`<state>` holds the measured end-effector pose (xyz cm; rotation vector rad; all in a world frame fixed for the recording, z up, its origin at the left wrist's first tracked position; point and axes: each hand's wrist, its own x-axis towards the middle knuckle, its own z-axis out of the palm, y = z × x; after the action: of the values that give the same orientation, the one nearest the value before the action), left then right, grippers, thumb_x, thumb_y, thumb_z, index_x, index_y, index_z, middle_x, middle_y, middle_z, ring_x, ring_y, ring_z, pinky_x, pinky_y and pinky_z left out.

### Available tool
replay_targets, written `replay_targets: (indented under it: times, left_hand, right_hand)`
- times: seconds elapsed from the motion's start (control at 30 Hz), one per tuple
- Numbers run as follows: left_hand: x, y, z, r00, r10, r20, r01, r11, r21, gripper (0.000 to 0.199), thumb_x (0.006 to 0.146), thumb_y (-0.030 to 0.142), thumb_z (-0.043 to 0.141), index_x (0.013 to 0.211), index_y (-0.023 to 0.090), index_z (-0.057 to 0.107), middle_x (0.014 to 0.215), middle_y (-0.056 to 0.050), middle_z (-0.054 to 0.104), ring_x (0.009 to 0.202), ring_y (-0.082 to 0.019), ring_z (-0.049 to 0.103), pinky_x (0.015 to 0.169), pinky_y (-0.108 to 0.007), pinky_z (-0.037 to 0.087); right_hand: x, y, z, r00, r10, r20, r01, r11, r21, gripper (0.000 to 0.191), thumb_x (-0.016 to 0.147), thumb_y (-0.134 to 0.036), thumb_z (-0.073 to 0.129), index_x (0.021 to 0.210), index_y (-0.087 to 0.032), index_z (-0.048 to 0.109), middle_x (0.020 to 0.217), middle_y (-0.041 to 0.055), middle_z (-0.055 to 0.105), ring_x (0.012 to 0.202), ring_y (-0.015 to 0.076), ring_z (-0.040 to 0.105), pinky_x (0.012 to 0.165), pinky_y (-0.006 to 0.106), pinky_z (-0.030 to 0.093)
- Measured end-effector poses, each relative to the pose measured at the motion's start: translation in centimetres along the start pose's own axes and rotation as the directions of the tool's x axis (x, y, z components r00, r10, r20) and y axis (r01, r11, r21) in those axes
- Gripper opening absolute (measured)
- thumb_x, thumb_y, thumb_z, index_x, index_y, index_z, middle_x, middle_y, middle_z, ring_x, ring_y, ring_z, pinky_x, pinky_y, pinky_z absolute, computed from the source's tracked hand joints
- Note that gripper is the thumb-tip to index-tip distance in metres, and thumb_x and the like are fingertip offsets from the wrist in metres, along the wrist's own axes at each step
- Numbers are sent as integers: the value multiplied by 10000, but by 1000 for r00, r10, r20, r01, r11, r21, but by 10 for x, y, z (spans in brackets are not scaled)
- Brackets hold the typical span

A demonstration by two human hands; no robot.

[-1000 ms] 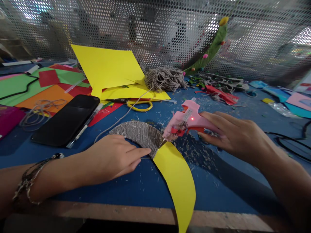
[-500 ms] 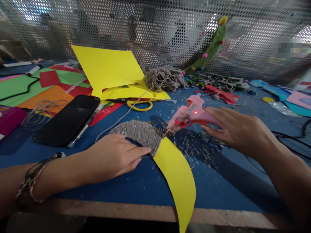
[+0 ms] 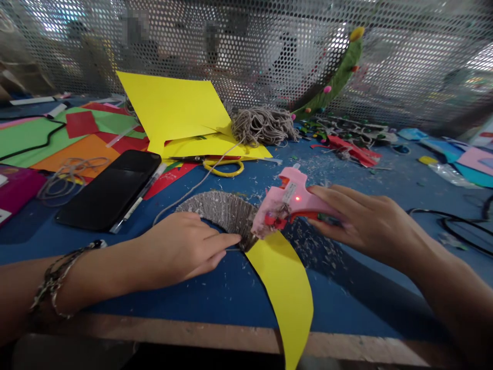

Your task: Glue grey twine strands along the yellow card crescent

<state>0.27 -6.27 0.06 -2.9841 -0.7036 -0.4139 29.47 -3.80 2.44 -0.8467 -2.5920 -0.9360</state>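
Observation:
A curved strip of yellow paper (image 3: 287,288) lies on the blue table, its lower tip over the front edge. Grey yarn (image 3: 215,208) is wound tightly round its upper left part. My left hand (image 3: 188,246) is closed on this wrapped part, forefinger stretched along its inner edge where the winding ends. A yarn strand shows beside the fingers; what the curled fingers cover is hidden. In my right hand (image 3: 365,221) is a pink hot glue gun (image 3: 285,200) with a glowing red light. Its nozzle is down at the border between yarn and bare paper.
A yarn heap (image 3: 265,126), yellow-handled scissors (image 3: 223,168) and yellow sheets (image 3: 173,108) lie behind. To the left are a black phone (image 3: 111,190), a pen (image 3: 138,198) and coloured papers (image 3: 31,139). A black cable (image 3: 450,218) lies right. Perforated metal (image 3: 246,46) stands at the back.
My right hand has brought the glue gun down and left, moving its nozzle along the yarn's edge toward my left forefinger. My left hand stays in place on the wrapped part.

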Motion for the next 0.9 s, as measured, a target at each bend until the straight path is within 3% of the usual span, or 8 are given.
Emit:
replay_targets:
  times: [0.23,0.63,0.9]
  left_hand:
    - [1,-1,0,1000,-6,16,6,1000,0,290,911,211,330,1074,167,565,792,2,692,626,-150,624,579,-266,383]
    - [0,-1,-1,999,-17,29,17,1000,8,287,894,218,357,1097,184,557,787,-1,688,598,-143,599,561,-263,372]
    - [1,-1,-3,999,-35,37,36,999,-33,269,858,209,430,1097,189,554,768,1,683,584,-163,588,551,-272,353]
  right_hand:
    - [0,0,4,1000,3,4,-3,1000,16,331,892,-349,333,1044,-102,493,819,84,641,691,166,636,482,252,464]
    - [-13,23,18,993,108,42,-105,992,-75,432,891,-409,283,1031,-93,542,873,109,655,697,169,636,476,247,464]
    - [-15,31,19,950,258,177,-265,964,15,428,859,-406,318,1083,-115,538,984,132,645,892,201,611,659,283,488]
